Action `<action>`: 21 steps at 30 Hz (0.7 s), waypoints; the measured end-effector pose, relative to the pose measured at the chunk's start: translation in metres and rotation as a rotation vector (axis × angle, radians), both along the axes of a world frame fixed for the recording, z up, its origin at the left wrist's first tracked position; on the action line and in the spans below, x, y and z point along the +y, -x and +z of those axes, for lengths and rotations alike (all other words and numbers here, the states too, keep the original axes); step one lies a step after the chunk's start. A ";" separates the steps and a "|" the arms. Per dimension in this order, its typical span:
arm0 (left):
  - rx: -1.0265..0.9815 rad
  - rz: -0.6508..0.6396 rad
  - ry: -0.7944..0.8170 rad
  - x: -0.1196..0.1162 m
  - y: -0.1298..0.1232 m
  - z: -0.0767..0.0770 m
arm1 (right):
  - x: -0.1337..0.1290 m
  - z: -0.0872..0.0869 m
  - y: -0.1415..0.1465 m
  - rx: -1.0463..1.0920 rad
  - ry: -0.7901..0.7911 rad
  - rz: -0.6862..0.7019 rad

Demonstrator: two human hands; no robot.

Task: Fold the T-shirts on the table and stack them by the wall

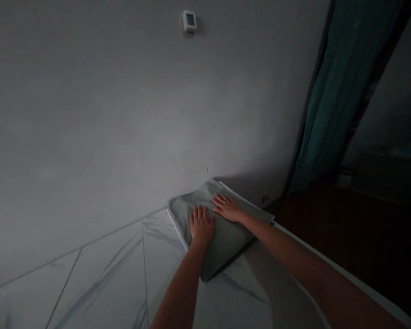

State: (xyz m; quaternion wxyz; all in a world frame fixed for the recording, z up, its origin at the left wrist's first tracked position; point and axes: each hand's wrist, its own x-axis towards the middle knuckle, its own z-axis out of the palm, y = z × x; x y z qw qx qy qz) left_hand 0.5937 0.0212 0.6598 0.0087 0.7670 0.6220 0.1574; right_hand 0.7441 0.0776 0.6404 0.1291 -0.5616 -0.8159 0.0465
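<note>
A folded grey-green cloth (222,242) lies on a white marble-patterned surface (116,269), close against the wall. White edges show along its left and upper right sides. My left hand (202,225) rests flat on the left part of the cloth with its fingers spread. Higher and to the right, my right hand (226,208) also lies flat on the cloth, its fingers stretched toward the left. Neither hand grips anything.
Behind the cloth rises a grey wall (123,114) with a small white device (189,22) mounted high on it. At the right hang teal curtains (342,87). A small bin (345,177) stands on the dark floor beyond the surface's right edge.
</note>
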 end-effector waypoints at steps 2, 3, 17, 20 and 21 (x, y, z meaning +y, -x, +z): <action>0.023 0.021 0.036 0.006 0.011 -0.012 | 0.008 -0.005 -0.006 -0.020 0.065 -0.016; 0.039 0.019 0.053 0.007 0.017 -0.014 | 0.012 -0.004 -0.008 -0.025 0.088 -0.012; 0.086 0.057 -0.008 0.092 0.089 -0.009 | 0.115 -0.004 0.002 0.015 0.023 0.001; 0.027 0.130 0.017 0.089 0.112 -0.012 | 0.124 -0.012 -0.013 0.075 0.064 -0.131; 0.013 0.142 0.031 0.088 0.118 -0.012 | 0.125 -0.011 -0.017 0.084 0.098 -0.186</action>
